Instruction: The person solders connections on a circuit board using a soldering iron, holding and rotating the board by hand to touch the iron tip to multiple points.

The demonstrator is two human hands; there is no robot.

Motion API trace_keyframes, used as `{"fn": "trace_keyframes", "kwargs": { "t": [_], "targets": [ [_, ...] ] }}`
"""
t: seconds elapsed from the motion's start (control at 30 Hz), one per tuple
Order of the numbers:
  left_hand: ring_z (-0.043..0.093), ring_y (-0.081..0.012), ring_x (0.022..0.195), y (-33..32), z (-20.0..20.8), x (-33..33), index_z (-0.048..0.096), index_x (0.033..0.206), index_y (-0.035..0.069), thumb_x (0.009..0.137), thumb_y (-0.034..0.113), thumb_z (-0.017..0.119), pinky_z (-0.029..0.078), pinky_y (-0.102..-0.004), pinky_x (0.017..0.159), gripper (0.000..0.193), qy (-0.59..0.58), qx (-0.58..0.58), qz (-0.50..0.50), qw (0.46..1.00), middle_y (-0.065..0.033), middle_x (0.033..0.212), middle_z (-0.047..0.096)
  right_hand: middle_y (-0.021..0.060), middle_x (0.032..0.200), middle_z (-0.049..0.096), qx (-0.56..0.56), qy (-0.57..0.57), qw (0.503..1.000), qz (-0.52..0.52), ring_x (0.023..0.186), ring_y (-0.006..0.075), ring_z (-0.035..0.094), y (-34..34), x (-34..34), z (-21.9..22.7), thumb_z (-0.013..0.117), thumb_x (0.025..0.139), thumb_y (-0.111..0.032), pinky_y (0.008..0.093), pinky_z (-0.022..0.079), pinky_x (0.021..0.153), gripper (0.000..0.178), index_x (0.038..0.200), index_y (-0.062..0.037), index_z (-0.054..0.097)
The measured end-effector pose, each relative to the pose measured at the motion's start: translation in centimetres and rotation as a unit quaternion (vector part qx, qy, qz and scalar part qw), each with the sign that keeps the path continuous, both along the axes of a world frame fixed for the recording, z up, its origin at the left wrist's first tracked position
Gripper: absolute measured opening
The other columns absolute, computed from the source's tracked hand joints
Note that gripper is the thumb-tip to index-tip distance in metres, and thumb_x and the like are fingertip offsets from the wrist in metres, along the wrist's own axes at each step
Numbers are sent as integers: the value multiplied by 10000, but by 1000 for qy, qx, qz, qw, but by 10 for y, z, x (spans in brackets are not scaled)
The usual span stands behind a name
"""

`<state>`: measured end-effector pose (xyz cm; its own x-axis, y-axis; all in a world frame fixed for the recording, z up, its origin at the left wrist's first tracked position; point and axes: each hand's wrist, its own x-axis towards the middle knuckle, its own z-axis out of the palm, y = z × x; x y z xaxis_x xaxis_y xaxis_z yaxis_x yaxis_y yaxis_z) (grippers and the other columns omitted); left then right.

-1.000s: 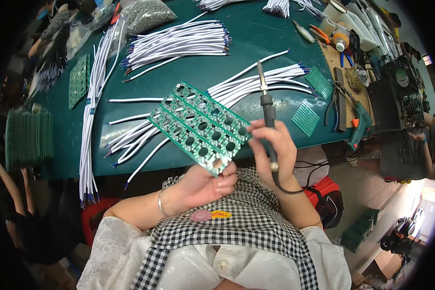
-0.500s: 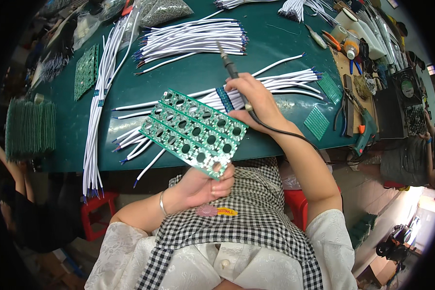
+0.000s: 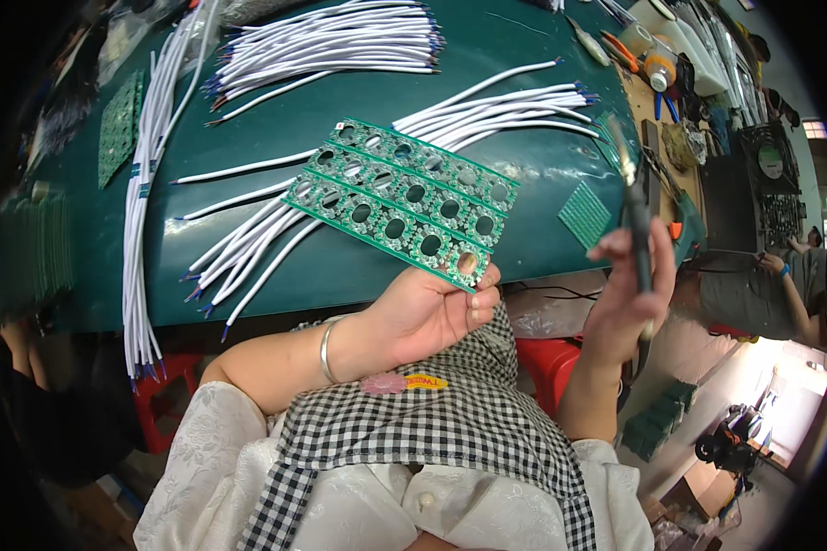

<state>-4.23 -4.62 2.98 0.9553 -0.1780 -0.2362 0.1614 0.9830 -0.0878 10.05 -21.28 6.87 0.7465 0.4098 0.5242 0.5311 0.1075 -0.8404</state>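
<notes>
My left hand (image 3: 432, 317) pinches the near right corner of a green circuit board panel (image 3: 388, 197), which has rows of round holes. The panel is tilted above the table, over a spread of white cables (image 3: 496, 115) with blue and dark wire ends. It hides the middle of those cables. Over at the right, my right hand (image 3: 620, 298) is raised beyond the table's front edge. It grips a soldering iron (image 3: 640, 248) with a dark handle, tip upward and somewhat blurred.
A stack of white cables (image 3: 331, 50) lies at the back, and a tied cable bundle (image 3: 142, 211) runs along the left. Small green boards (image 3: 584, 216) lie at the right, near pliers (image 3: 620, 53) and a bottle (image 3: 660, 72). A red stool (image 3: 547, 367) stands below.
My right hand has swung right, away from the panel, turning the soldering iron more upright. My left hand has shifted the panel slightly right and upward. The whole view has shifted too.
</notes>
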Motion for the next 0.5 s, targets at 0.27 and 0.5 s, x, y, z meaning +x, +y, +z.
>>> {"fn": "trace_keyframes", "kwargs": {
  "t": [0.27, 0.5],
  "targets": [
    [415, -102, 691, -13, -2, 40, 511, 983, 74, 977, 176, 594, 385, -244, 633, 132, 3, -6, -3, 1000, -10, 859, 475, 157, 872, 635, -54, -30, 998, -6, 681, 202, 615, -51, -55, 9, 686, 916, -215, 317, 515, 646, 340, 1106, 44, 578],
    [391, -95, 663, -14, 2, 39, 529, 974, 60, 967, 137, 590, 363, -234, 609, 98, 38, -8, 13, 999, -9, 828, 466, 145, 772, 642, -4, 64, 998, 13, 640, 175, 608, -52, -39, 4, 674, 840, -2, 276, 485, 594, 229, 1038, 50, 571]
  ]
}}
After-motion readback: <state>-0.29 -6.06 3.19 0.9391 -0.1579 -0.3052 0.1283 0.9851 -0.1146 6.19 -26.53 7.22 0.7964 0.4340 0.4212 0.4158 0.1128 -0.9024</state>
